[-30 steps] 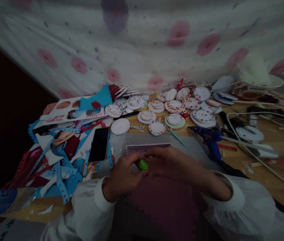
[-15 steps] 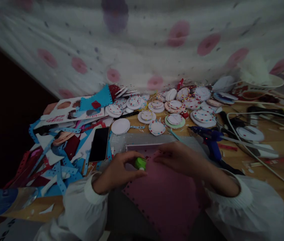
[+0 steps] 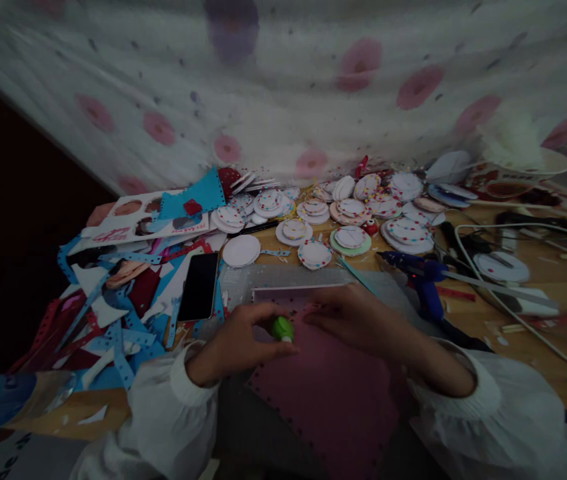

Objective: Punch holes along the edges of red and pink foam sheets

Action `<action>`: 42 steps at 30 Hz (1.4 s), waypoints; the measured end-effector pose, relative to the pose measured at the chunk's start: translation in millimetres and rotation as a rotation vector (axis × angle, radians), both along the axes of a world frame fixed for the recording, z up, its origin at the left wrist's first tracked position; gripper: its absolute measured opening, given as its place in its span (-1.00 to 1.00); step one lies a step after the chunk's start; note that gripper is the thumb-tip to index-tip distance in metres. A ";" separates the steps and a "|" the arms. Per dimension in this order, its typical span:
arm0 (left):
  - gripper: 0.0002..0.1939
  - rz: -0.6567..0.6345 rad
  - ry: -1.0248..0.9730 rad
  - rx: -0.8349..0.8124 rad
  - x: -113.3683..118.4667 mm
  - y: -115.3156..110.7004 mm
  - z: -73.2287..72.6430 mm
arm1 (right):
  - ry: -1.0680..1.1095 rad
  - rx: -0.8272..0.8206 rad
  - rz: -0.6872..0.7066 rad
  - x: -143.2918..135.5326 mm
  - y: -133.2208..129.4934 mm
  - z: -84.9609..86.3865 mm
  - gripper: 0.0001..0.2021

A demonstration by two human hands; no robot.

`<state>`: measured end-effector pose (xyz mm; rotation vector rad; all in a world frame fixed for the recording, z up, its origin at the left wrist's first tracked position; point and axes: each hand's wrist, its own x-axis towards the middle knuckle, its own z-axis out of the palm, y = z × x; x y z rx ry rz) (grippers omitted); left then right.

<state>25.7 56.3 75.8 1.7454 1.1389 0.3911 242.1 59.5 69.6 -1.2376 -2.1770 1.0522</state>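
Note:
Between thumb and fingers, my left hand (image 3: pixel 242 339) grips a small green thing with a white end (image 3: pixel 283 329), which looks like a craft punch. It sits at the upper left edge of a pink sheet (image 3: pixel 333 393); how it meets the edge is hidden. Dark dots run along the sheet's border. My right hand (image 3: pixel 356 313) has its fingers closed on the sheet's upper part, just right of the green thing. Below the hands the sheet hangs over a dark grey area. A pale-edged flat piece (image 3: pixel 291 291) lies behind the hands on a grey mat (image 3: pixel 238 283).
On the left lie a phone (image 3: pixel 198 287) and a heap of cut scraps and dotted strips (image 3: pixel 118 340). Stacks of white discs with coloured dots (image 3: pixel 351 210) line the back. At right are a blue glue gun (image 3: pixel 423 280), a white cable (image 3: pixel 478 270) and a bowl (image 3: pixel 508 180).
Both hands stay at the sheet's upper edge with nearly the same hold. The green thing has turned slightly in my left hand. The whole view has shifted a little.

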 end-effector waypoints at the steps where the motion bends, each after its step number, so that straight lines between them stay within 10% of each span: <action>1: -0.68 -0.002 0.001 0.003 0.5 -0.2 0.1 | 0.005 -0.005 -0.005 -0.3 -0.2 0.4 -0.87; 14: -0.79 0.042 0.010 0.154 9.1 -6.3 -11.1 | -0.020 0.011 -0.030 2.1 1.0 0.0 -0.88; 19: -0.82 0.036 0.022 0.188 12.8 -8.3 -12.5 | -0.032 0.057 0.045 -1.3 -0.5 1.9 -0.51; 30: -0.76 0.030 -0.001 0.089 11.8 -3.8 -10.4 | -0.115 0.020 0.030 5.7 4.2 0.5 -0.90; 42: -0.61 -0.083 -0.015 -0.037 -9.2 6.0 -5.8 | -0.087 0.013 -0.060 9.5 5.4 2.3 -0.88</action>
